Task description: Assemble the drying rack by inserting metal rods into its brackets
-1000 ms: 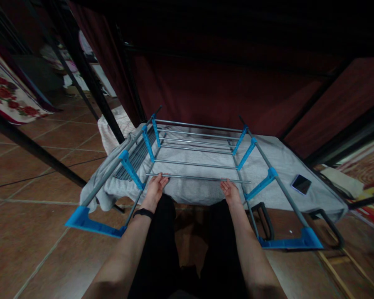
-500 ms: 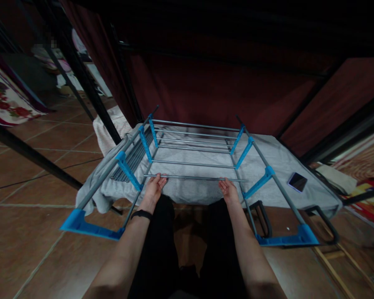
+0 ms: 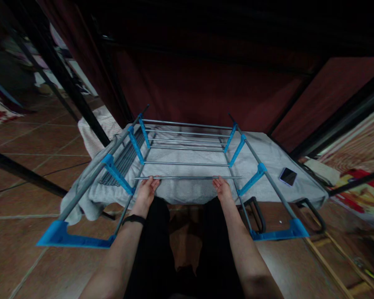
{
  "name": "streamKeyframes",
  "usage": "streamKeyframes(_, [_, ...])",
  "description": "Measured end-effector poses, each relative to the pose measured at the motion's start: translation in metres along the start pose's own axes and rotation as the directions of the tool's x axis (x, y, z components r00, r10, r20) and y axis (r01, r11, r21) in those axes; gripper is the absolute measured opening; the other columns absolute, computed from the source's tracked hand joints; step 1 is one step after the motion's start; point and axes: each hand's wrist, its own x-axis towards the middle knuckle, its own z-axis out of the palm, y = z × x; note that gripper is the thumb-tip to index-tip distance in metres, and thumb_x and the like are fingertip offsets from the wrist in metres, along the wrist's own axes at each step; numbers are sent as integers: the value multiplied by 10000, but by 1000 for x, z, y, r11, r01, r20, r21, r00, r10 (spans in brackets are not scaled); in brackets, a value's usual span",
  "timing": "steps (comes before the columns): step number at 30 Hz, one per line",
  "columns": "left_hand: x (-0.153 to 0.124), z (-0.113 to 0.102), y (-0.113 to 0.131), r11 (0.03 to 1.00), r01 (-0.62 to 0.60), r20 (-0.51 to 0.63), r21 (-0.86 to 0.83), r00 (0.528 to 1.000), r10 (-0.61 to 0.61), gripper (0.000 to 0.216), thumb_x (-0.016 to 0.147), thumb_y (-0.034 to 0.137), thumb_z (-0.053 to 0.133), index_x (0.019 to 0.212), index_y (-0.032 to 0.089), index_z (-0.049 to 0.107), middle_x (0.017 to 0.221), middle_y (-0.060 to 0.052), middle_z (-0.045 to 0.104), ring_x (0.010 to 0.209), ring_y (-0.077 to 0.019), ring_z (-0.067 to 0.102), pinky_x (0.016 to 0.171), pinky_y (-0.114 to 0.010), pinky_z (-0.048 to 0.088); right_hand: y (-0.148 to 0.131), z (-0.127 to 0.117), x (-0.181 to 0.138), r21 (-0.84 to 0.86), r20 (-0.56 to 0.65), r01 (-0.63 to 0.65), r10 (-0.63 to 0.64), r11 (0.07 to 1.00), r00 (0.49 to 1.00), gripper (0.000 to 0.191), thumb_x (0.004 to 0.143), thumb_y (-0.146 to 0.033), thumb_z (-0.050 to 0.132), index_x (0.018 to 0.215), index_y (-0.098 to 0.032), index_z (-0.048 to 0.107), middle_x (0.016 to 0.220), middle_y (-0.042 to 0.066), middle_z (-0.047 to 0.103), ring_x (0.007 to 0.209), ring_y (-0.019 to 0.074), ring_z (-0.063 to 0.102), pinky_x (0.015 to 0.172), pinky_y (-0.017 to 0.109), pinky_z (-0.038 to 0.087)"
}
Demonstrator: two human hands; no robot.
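Note:
A thin grey metal rod [image 3: 183,177] lies level across the near part of a rack frame made of grey tubes and blue plastic brackets [image 3: 117,174]. My left hand [image 3: 147,189] pinches the rod near its left end. Toward the other end, my right hand [image 3: 222,187] has its fingers on the same rod, thumb underneath or behind. Farther back, several similar rods [image 3: 187,148] span between the two sides of the frame. Both ends of the held rod reach the side tubes; whether they sit in anything cannot be made out.
The frame rests on a bench covered with a grey cloth [image 3: 180,193]. A bundle of loose rods [image 3: 124,162] lies at left on the cloth. At right is a phone [image 3: 288,176]. Dark metal posts [image 3: 62,83] stand left, with a dark red curtain [image 3: 187,91] behind.
The whole view has shifted, so the rack and bench appear a little farther left. Both hands keep their hold on the rod, which hardly moves against the frame.

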Motion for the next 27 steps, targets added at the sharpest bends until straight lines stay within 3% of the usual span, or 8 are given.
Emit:
streamKeyframes(15, [-1,3,0,999,4,22,41,1000,-4,111,929,61,588,856,143,603,896,-79,727,807,-129,726,755,-245,613,2,8,-4,13,-68,-20,21,1000,997,207,817,-242,744,765,-236,544,606,-57,645,654,148,700,718,294,606])
streamKeyframes(27, [-1,5,0,998,-42,16,54,999,41,152,902,26,588,817,152,593,842,-42,709,831,-134,729,780,-259,609,3,13,-1,9,-17,-34,34,999,999,135,837,-197,688,788,-226,566,756,9,759,686,162,719,714,311,616])
